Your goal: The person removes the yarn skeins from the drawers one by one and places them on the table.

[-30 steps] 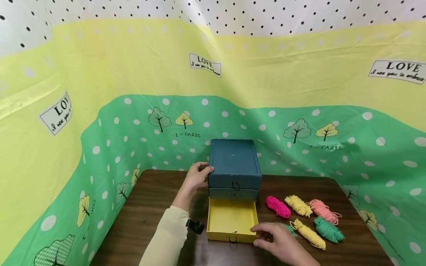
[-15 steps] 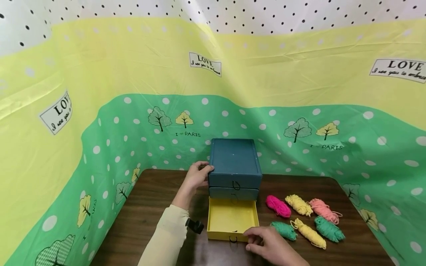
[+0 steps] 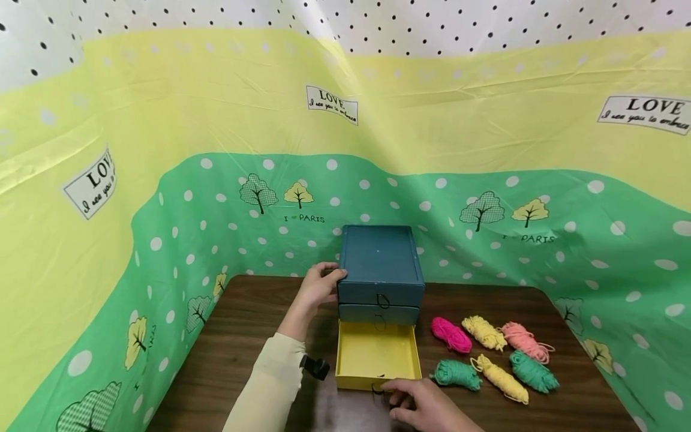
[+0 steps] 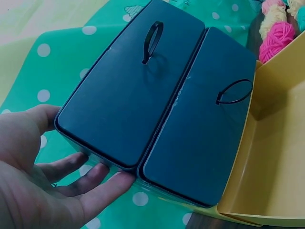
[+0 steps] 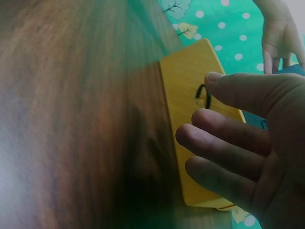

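A blue drawer cabinet [image 3: 379, 258] stands at the table's back edge with its yellow bottom drawer [image 3: 376, 382] pulled out; the part of that drawer in view holds no yarn. My left hand [image 3: 320, 285] holds the cabinet's upper left corner, thumb on the top edge and fingers along the side. At the drawer's front, my right hand [image 3: 423, 405] is loosely bent beside the black loop handle [image 5: 204, 96]; thumb and fingers are apart in the right wrist view. Whether the index fingertip touches the loop, I cannot tell.
Several yarn bundles lie right of the drawer: magenta [image 3: 451, 335], yellow [image 3: 484, 333], coral [image 3: 526, 343], green [image 3: 457, 374], another yellow [image 3: 502, 379] and another green [image 3: 534, 372]. The brown table [image 3: 245, 336] is backed by a polka-dotted curtain [image 3: 291, 264].
My right hand has moved left along the drawer's front, from its right corner to the loop handle, uncovering the near green yarn. Left hand and drawer have stayed put.
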Demonstrator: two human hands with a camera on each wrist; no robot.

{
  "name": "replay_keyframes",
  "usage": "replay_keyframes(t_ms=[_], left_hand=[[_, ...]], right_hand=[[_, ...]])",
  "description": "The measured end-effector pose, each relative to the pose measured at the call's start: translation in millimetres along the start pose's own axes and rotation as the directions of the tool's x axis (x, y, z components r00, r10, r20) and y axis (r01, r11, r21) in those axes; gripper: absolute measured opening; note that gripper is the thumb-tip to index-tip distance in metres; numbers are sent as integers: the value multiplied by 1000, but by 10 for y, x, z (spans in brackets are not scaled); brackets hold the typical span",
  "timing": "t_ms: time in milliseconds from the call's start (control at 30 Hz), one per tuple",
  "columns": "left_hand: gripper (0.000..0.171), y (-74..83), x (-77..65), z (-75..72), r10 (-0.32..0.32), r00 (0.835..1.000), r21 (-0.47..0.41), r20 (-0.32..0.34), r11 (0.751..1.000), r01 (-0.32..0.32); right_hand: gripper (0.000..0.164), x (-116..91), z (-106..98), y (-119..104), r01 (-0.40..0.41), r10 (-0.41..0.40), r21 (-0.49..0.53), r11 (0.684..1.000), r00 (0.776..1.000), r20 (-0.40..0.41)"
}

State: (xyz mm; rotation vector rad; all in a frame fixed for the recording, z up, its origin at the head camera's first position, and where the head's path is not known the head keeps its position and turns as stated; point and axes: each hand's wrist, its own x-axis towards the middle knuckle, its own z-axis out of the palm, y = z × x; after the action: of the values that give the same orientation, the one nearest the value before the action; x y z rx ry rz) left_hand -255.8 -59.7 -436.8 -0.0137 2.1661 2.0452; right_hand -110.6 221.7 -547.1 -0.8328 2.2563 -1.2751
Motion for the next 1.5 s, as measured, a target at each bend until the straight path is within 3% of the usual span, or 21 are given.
replay_keyframes(t_ms=[267, 400, 800, 933, 1200, 1500], left_hand=[[58, -20, 6, -2, 1, 1000, -8, 1, 1000, -1], [57, -24, 0, -2, 1, 1000, -6, -2, 1000, -1], [58, -38, 9, 1, 8, 1000, -9, -1, 1000, -8], [58, -32, 4, 2, 3, 1000, -13, 1, 1000, -3], [59, -26, -3, -5, 7, 1000, -8, 1, 1000, -7], [60, -27, -14, 1, 9, 1000, -3, 3, 1000, -9]], right_hand=[[39, 76, 115, 39, -25, 24, 21, 999, 999, 28], [36, 104, 147, 84, -15, 17, -53, 998, 999, 35], [24, 140, 216, 62, -73, 47, -235, 969, 992, -113], [20, 173, 280, 54, -105, 47, -279, 954, 977, -206], [9, 240, 407, 19, -190, 52, -307, 933, 912, -407], [9, 293, 379, 30, -168, 12, -329, 929, 904, -428]])
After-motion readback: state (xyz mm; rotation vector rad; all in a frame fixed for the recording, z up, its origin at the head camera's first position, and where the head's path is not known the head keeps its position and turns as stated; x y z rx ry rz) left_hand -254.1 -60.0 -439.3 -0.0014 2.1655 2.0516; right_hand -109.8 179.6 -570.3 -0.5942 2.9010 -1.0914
